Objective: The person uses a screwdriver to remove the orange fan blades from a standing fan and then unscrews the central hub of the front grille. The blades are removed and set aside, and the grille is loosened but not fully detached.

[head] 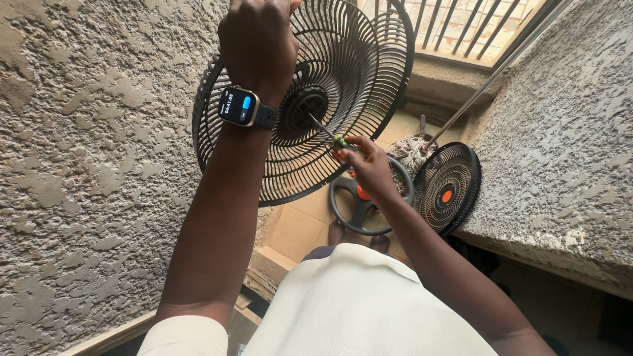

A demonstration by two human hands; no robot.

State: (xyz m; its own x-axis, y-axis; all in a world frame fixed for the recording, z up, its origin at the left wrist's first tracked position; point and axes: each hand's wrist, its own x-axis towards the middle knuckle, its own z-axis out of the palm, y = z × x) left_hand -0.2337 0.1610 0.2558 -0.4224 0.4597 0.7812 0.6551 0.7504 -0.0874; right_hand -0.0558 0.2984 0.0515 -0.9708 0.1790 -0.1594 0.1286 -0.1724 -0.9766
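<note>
My left hand (258, 41), with a smartwatch (239, 107) on the wrist, grips the upper rim of a black wire fan grille (316, 165) and holds it up in front of me. My right hand (369, 168) is closed around a screwdriver (324, 129) with a green and orange handle. Its metal tip points at the round hub (302, 109) in the middle of the grille. The fingers hide most of the handle.
A second black grille with an orange centre (447, 188) leans against the rough wall on the right. A grey ring-shaped fan base (359, 209), a mop head (410, 153) with a long metal pole and my bare feet are on the tiled floor below. Rough plastered walls stand on both sides.
</note>
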